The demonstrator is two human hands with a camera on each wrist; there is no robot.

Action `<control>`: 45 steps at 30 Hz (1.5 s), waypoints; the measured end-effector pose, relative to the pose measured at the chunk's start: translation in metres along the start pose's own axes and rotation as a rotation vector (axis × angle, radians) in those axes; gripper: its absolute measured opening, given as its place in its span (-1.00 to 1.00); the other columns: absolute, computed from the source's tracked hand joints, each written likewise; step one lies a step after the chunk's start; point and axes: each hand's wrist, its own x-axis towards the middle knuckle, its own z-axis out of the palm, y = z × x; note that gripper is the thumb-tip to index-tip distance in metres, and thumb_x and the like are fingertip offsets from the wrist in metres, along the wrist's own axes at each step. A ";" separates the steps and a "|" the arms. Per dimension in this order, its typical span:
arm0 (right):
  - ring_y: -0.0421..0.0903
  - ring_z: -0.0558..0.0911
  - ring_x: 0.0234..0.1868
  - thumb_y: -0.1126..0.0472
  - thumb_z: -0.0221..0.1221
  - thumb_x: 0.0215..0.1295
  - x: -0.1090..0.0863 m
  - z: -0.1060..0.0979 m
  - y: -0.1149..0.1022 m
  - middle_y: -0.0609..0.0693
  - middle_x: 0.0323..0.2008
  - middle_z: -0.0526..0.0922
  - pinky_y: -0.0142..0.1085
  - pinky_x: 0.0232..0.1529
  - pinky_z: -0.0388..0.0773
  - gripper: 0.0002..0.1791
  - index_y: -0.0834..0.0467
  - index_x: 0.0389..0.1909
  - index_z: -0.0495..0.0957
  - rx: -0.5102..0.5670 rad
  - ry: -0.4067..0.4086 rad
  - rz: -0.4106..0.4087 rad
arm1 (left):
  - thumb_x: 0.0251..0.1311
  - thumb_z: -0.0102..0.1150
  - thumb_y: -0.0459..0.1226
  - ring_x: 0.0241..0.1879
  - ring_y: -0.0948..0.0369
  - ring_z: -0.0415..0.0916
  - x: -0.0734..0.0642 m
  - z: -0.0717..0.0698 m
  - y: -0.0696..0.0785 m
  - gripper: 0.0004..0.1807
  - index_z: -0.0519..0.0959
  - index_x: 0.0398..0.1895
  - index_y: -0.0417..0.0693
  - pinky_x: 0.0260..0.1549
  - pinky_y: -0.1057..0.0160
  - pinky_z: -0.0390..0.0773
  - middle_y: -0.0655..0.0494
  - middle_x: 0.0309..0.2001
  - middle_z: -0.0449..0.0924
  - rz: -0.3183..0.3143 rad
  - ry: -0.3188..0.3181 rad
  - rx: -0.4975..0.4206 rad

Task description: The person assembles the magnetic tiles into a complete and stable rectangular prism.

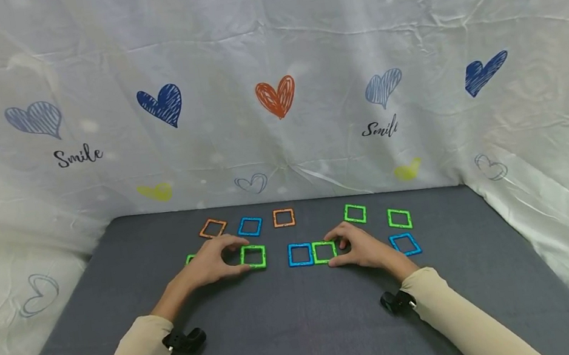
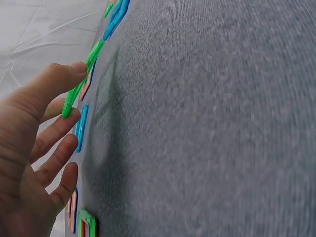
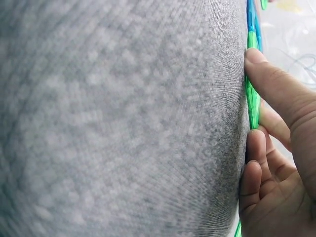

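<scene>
My left hand pinches a green square frame tile between thumb and fingers. In the left wrist view this tile is tilted and raised off the cloth, its shadow below. My right hand grips another green square frame tile by its right side. That tile lies edge to edge with a blue square frame tile on its left. A gap separates the blue tile from the one in my left hand. Fingertips of the right hand are down near the cloth in the right wrist view.
Behind the hands lie orange and blue frame tiles. Two green tiles and a blue one are at the right. Left of the left hand, a green tile is mostly hidden. A white printed curtain hangs behind the grey-covered table.
</scene>
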 end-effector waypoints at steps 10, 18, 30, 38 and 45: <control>-0.08 0.44 -0.19 0.07 0.47 0.23 -0.001 0.001 0.000 -0.01 -0.07 0.48 -0.18 -0.15 0.45 -0.44 0.21 0.20 0.59 -0.002 0.004 -0.009 | 0.12 0.54 -0.06 -0.03 0.09 0.56 0.006 0.008 0.004 -0.41 0.64 0.17 -0.15 -0.01 -0.03 0.55 0.06 0.02 0.63 0.000 -0.006 -0.005; -0.07 0.44 -0.19 0.08 0.47 0.23 -0.002 0.001 0.001 -0.01 -0.08 0.48 -0.17 -0.16 0.44 -0.44 0.21 0.19 0.59 0.003 0.010 -0.005 | 0.13 0.53 -0.07 0.00 0.06 0.55 0.015 0.012 0.012 -0.39 0.63 0.19 -0.18 0.02 -0.04 0.54 0.04 0.06 0.62 0.017 -0.027 -0.037; -0.09 0.43 -0.19 0.06 0.47 0.23 -0.001 0.001 0.001 -0.03 -0.09 0.47 -0.17 -0.15 0.45 -0.44 0.19 0.19 0.59 -0.005 0.011 -0.005 | 0.15 0.51 -0.05 -0.01 0.07 0.55 0.025 0.023 0.014 -0.42 0.63 0.19 -0.11 0.01 -0.01 0.54 0.04 0.07 0.61 0.032 -0.056 0.007; -0.09 0.44 -0.18 0.06 0.47 0.23 -0.001 0.001 0.002 -0.02 -0.07 0.47 -0.17 -0.14 0.45 -0.44 0.18 0.20 0.59 0.001 0.007 0.002 | 0.16 0.50 -0.06 0.00 0.06 0.54 0.028 0.026 0.013 -0.44 0.63 0.19 -0.10 0.02 0.00 0.54 0.04 0.08 0.61 0.041 -0.067 0.004; -0.10 0.44 -0.19 0.07 0.47 0.23 -0.001 0.001 0.002 0.00 -0.07 0.47 -0.17 -0.14 0.45 -0.43 0.20 0.20 0.59 0.010 0.005 -0.001 | 0.16 0.51 -0.07 0.02 0.07 0.54 0.031 0.027 0.015 -0.44 0.63 0.20 -0.08 0.02 0.02 0.54 0.04 0.10 0.59 0.018 -0.078 0.000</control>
